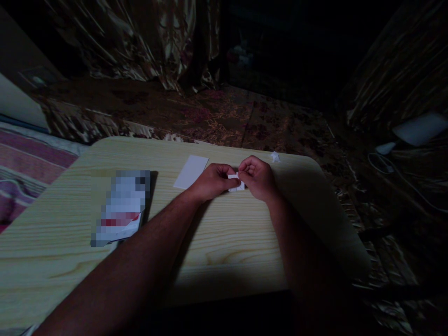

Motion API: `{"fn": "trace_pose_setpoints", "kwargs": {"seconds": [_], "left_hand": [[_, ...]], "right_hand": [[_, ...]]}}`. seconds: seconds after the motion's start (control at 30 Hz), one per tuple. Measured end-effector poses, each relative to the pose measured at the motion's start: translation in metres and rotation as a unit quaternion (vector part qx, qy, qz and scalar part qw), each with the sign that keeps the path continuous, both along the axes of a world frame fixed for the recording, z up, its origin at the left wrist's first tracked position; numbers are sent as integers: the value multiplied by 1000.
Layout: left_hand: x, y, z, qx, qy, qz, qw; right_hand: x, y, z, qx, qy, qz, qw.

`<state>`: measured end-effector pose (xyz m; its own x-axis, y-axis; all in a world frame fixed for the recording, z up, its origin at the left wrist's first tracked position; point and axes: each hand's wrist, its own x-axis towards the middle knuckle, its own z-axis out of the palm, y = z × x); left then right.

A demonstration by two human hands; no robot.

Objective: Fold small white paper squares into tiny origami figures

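A small piece of folded white paper [236, 185] is held just above or on the wooden table, between my two hands. My left hand [217, 180] grips its left side, thumb lying across the top. My right hand [256, 176] pinches the paper's upper right edge between thumb and finger, the other fingers curled. Behind my left wrist lies a flat white stack or sheet of paper [191, 171]. Beyond my right hand, near the far table edge, sits a small folded white paper shape [275, 157].
The pale wood-grain table [224, 247] has rounded corners. On its left lies a blurred-out book or box [122, 205]. A striped cloth [31, 158] is at far left, patterned curtains [150, 42] hang behind, and a white object with a cable [420, 128] stands at right in dim light.
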<state>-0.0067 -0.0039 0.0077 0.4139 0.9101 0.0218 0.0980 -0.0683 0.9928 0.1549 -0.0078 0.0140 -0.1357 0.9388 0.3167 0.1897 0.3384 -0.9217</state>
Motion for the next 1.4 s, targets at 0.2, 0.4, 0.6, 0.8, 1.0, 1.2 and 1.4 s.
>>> {"fn": "trace_pose_setpoints", "kwargs": {"seconds": [0.2, 0.4, 0.6, 0.8, 1.0, 1.2, 1.4], "left_hand": [[1, 1, -3, 4, -13, 24, 1000], [3, 0, -3, -6, -37, 67, 997], [4, 2, 0, 3, -82, 142, 986], [5, 1, 2, 35, -113, 146, 982], [5, 0, 3, 12, -122, 111, 986], [2, 1, -2, 4, -49, 85, 995], [2, 1, 2, 20, -59, 121, 991]], "right_hand": [[-1, 0, 0, 8, 20, -27, 999], [0, 1, 1, -33, 35, -38, 998], [-2, 0, 1, -65, 19, -17, 998], [-3, 0, -3, -109, 8, -23, 994], [-3, -1, 1, -140, 41, -41, 989], [0, -1, 2, -129, 33, -38, 990], [0, -2, 3, -102, -19, -25, 994]]}}
